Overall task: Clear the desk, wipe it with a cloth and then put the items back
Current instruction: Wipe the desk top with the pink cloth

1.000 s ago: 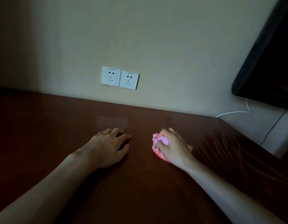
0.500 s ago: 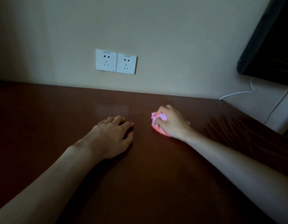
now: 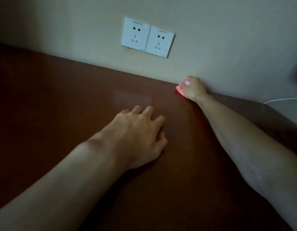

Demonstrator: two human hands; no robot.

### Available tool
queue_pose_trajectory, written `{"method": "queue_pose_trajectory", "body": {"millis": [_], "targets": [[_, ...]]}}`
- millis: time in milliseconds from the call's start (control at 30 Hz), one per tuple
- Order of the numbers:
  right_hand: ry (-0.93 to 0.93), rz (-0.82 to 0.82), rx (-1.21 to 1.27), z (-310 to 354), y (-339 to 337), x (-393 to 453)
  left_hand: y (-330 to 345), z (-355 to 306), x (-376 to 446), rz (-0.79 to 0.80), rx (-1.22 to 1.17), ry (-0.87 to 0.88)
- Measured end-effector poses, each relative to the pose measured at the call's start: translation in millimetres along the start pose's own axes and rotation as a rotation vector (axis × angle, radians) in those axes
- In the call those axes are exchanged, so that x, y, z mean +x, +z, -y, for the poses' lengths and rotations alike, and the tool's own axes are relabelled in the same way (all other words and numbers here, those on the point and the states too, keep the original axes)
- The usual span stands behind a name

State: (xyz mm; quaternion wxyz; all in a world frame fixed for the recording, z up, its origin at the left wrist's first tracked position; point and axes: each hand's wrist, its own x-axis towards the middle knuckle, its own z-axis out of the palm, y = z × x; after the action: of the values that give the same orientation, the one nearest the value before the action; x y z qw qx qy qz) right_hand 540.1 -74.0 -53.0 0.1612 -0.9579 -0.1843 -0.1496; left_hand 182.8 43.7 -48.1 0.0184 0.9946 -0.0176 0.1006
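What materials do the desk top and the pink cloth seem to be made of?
Desk top: probably polished or laminated wood, reddish brown, with a pale glossy reflection. Pink cloth: seemingly soft fabric, crumpled under the right hand; its weave is too small to tell.

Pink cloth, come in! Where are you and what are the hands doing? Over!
Right hand grips pink cloth, at desk's back edge by the wall. Left hand rests flat on desk, holding nothing. Nothing in the way; white cable off to the right.
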Motion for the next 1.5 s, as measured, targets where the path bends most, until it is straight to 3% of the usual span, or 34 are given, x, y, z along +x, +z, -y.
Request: {"method": "queue_pose_trajectory", "body": {"millis": [300, 433, 567, 733, 967, 1267, 1500], "targets": [[-0.161, 0.035, 0.117, -5.6, -57.2, -163.8, -4.3, -6.0, -3.6, 0.094, -0.050, -0.048], [-0.281, 0.006, 0.185, -5.1, -91.5, -271.8, -6.6, -22.4, -15.8, 0.009, -0.129, -0.083], [-0.389, 0.016, 0.208, -5.0, -130.3, -360.5, -10.7, -51.5, -26.9, -0.052, -0.144, 0.013], [-0.381, 0.066, 0.274, -6.1, -131.2, -341.2, -0.9, -63.5, -22.5, 0.050, -0.132, 0.033], [-0.168, -0.029, 0.201, 9.5, -80.5, -241.6, 0.2, -63.4, -23.8, 0.154, -0.057, 0.007], [-0.261, -0.002, 0.182, -1.2, -138.9, -383.8, -2.5, -62.7, -20.6, 0.181, -0.049, 0.008], [-0.175, -0.004, 0.177, -4.6, -122.5, -335.9, -6.5, -65.8, -25.8, 0.169, -0.043, 0.005]]}}
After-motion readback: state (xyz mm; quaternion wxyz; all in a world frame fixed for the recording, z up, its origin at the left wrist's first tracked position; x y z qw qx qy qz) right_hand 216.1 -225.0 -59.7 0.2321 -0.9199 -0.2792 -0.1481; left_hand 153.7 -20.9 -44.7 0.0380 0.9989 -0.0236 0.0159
